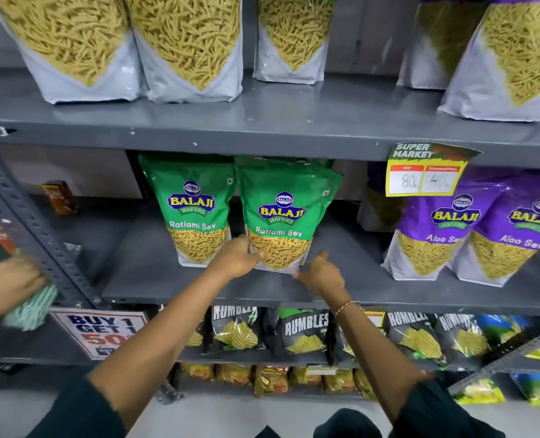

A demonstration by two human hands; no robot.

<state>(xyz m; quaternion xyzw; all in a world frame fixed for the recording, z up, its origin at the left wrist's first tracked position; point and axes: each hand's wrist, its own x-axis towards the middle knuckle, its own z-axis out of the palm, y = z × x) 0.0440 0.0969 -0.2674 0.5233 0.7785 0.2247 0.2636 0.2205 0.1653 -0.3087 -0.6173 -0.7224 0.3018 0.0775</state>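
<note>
Hands: left hand [237, 257] pinches green sev pouch [283, 216] at its lower left edge; right hand [321, 273] at lower right corner, grip not discernible.
Pouch: upright, long axis vertical, near shelf [199, 289] front edge, between both hands.
Nearer: left hand.

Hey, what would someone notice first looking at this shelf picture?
The nearer green Ratlami Sev pouch mid-shelf, centre: the left hand grips its lower left edge, the right hand touches its lower right corner. Purple Aloo Sev pouches stand at right, below a yellow price tag.

Left hand [237, 257] grips green pouch [281, 216]; right hand [321, 272] touches it
</note>
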